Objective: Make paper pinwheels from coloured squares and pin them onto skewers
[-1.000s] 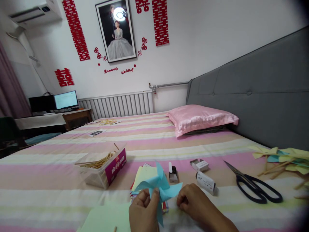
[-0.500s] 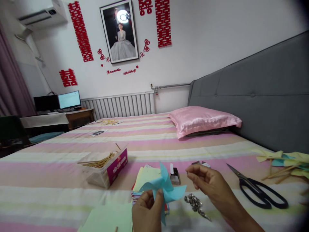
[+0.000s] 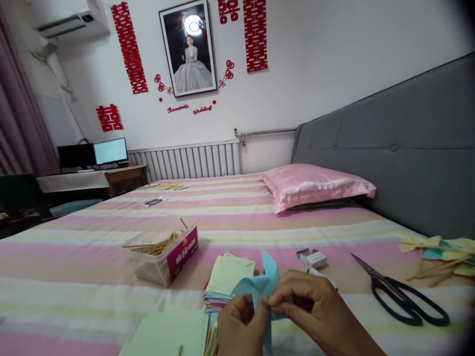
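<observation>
A light-blue paper pinwheel with curled blades is pinched at its middle between the thumb and fingers of my left hand. My right hand is closed in a pinch against the pinwheel's centre; whatever its fingertips hold is too small or hidden to make out. Just behind the left hand lies a stack of coloured paper squares, a yellow one on top. Light-green paper lies to the left, with the end of a wooden stick over it.
A clear plastic box of thin wooden sticks stands left. Black-handled scissors lie right, near several finished paper pinwheels on sticks. A small opened carton is behind my right hand. A pink pillow rests by the grey headboard.
My right hand has moved left from beside the pinwheel to its centre, now covering the shiny metal pile. My left hand and the pinwheel have shifted slightly right.
</observation>
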`<state>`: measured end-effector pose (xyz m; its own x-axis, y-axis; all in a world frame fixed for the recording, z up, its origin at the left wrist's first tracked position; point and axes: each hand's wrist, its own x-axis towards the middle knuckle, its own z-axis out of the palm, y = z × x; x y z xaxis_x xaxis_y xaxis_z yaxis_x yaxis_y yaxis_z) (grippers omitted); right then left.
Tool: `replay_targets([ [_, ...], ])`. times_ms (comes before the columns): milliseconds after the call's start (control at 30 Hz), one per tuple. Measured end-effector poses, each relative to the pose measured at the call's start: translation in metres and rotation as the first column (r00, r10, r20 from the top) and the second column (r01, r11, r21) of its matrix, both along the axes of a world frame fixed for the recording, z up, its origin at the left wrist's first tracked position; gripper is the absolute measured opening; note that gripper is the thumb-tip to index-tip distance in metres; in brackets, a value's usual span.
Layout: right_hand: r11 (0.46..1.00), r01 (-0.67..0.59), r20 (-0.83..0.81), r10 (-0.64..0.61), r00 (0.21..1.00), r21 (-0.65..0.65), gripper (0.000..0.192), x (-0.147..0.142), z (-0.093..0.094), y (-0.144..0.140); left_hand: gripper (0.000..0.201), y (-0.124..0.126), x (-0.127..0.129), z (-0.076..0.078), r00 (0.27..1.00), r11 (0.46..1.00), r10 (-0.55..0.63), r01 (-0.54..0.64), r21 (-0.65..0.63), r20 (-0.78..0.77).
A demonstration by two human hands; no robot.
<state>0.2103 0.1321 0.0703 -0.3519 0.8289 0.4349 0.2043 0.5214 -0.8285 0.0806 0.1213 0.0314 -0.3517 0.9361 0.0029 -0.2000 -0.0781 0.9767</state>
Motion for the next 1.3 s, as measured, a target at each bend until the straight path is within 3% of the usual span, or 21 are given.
replay_targets([
  [300,0.993,0.121,0.104,-0.121,0.987,0.003,0.011,-0.001,0.002,0.001,0.020,-0.002,-0.002,0.007,0.994,1.000,-0.003,0.003,0.001,0.112],
  [567,0.992,0.127,0.140,-0.125,0.982,-0.008,0.012,-0.002,0.000,0.002,0.017,-0.006,-0.003,0.016,0.991,0.999,-0.047,0.047,-0.001,0.127],
  [833,0.991,0.081,0.090,-0.071,0.993,-0.111,0.013,-0.001,-0.002,0.002,0.013,-0.010,0.001,0.024,0.985,0.996,-0.084,0.084,0.012,0.149],
  [1000,0.991,0.119,0.110,-0.112,0.988,-0.061,0.012,-0.001,0.000,0.002,0.011,-0.012,0.004,0.029,0.993,0.999,-0.045,0.041,0.033,0.109],
  [1133,0.983,0.184,0.050,-0.184,0.982,0.008,0.005,-0.003,0.000,-0.001,0.015,-0.011,0.004,0.026,0.995,0.999,-0.020,0.017,0.030,0.103],
  [1300,0.972,0.174,-0.120,-0.193,0.974,-0.158,0.022,-0.008,-0.003,-0.004,0.015,-0.012,0.003,0.026,0.997,0.998,-0.013,0.008,0.054,0.076],
])
